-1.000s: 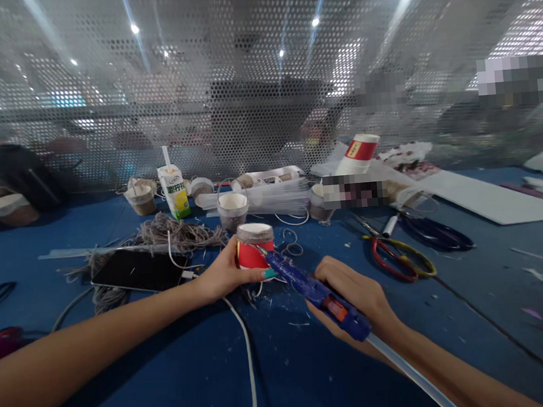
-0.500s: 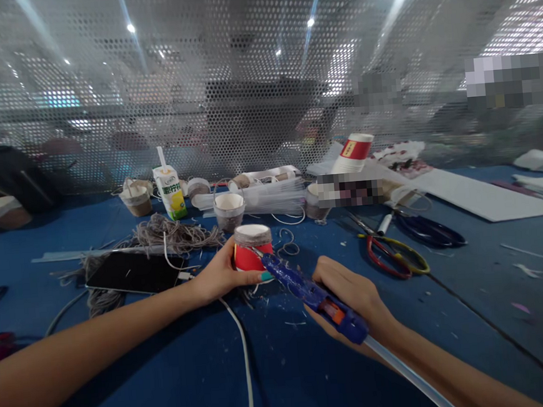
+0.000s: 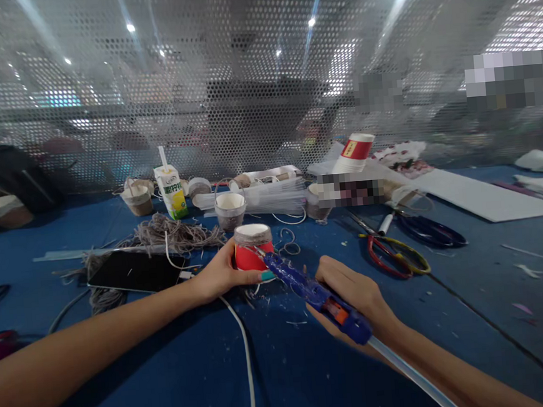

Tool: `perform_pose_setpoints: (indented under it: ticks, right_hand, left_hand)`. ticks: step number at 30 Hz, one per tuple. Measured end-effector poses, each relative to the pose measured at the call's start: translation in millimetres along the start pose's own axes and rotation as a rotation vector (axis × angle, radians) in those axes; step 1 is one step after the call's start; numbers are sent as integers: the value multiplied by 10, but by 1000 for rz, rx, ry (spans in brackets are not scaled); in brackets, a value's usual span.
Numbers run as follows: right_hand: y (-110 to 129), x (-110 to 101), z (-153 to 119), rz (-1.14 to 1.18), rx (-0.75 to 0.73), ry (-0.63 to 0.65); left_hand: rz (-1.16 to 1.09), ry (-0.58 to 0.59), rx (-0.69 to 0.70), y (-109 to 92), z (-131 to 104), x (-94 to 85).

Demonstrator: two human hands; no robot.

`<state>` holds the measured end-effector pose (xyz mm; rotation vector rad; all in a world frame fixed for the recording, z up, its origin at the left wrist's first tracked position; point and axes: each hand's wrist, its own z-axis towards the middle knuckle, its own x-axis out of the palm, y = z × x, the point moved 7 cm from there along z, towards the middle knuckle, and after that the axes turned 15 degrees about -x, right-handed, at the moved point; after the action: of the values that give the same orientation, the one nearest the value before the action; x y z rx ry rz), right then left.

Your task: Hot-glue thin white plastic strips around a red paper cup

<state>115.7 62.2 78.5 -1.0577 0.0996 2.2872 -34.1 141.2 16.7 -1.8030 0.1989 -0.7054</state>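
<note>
A red paper cup [image 3: 252,256] with grey cord wound round its upper part stands upright in my left hand [image 3: 221,275], whose fingers wrap its left side and whose thumb lies across the front. My right hand [image 3: 353,291] is closed round a blue glue gun [image 3: 306,288]. The gun's metal tip is at the cord on the cup's front, and a long clear glue stick [image 3: 407,368] comes out of its rear. A loose curl of cord [image 3: 288,243] lies just right of the cup.
Behind the cup are small cord-wrapped buckets [image 3: 230,213], clear sticks [image 3: 275,197] and a juice carton [image 3: 171,192]. Left lie grey yarn [image 3: 175,233] and a phone [image 3: 136,272]; a white cable [image 3: 246,356] runs in front. Right are scissors [image 3: 398,256], white board [image 3: 487,193] and stacked cups [image 3: 354,153].
The view has shifted very slightly. The glue gun and my right hand sit marginally lower and further right; both hands keep the same hold.
</note>
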Motion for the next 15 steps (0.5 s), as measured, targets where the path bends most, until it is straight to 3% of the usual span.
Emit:
perform_pose_setpoints:
  ticks: [15]
  right_hand:
    - [59,-60,68,-25,-72,-21]
  left_hand:
    - [4,33,-1,7,2,-25]
